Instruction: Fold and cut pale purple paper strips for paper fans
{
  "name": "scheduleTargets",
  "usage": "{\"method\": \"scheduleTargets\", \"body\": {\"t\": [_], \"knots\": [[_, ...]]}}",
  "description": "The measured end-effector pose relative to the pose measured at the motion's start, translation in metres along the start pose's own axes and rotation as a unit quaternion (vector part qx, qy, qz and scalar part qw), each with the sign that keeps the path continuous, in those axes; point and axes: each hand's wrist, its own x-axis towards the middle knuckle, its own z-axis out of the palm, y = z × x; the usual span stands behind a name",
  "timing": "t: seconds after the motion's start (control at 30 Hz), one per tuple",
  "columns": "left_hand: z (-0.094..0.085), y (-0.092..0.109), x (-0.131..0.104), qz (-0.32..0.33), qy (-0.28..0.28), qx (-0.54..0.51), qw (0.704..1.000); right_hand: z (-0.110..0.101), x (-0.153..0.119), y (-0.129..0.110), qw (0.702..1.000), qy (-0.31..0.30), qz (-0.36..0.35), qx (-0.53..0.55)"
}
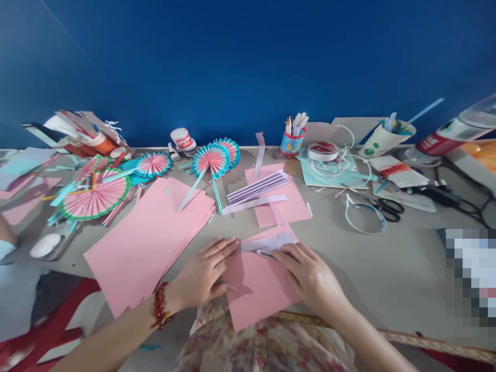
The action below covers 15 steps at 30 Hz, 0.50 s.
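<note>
My left hand (211, 274) lies with its fingers stretched out on the left edge of a pink paper sheet (259, 289), and a red bead bracelet is on its wrist. My right hand (304, 271) is closed around a slim silver-and-white tool (265, 253), whose exact kind I cannot make out. Its tip rests by the lower edge of a pale lilac paper strip (267, 242), which lies across the pink sheet. Just beyond are a pleated lilac paper (258, 188) and another pink sheet (298, 206).
To the left lies a stack of pink paper (143, 237), with pleated paper fans (211, 161) behind it. At the back stands a pen cup (292, 143). On the right are a tape roll (366, 217), black scissors (389, 207) and a tilted bottle (449, 134).
</note>
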Motion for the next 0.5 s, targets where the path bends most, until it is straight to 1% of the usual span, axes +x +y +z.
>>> {"method": "scheduleTargets", "body": {"t": [0.1, 0.23, 0.37, 0.5], "knots": [[0.005, 0.004, 0.001, -0.007, 0.000, 0.012, 1.000, -0.001, 0.003, 0.003, 1.000, -0.009, -0.005, 0.009], [0.010, 0.005, 0.008, -0.007, -0.024, 0.030, 0.999, -0.002, 0.003, 0.006, 1.000, -0.020, -0.016, 0.004], [0.010, 0.006, 0.011, -0.002, -0.029, 0.037, 0.999, -0.003, 0.002, 0.005, 0.999, -0.027, -0.024, 0.000], [0.010, 0.005, 0.010, 0.006, -0.021, 0.034, 0.999, -0.003, 0.004, 0.002, 0.999, -0.026, -0.021, 0.001]]}}
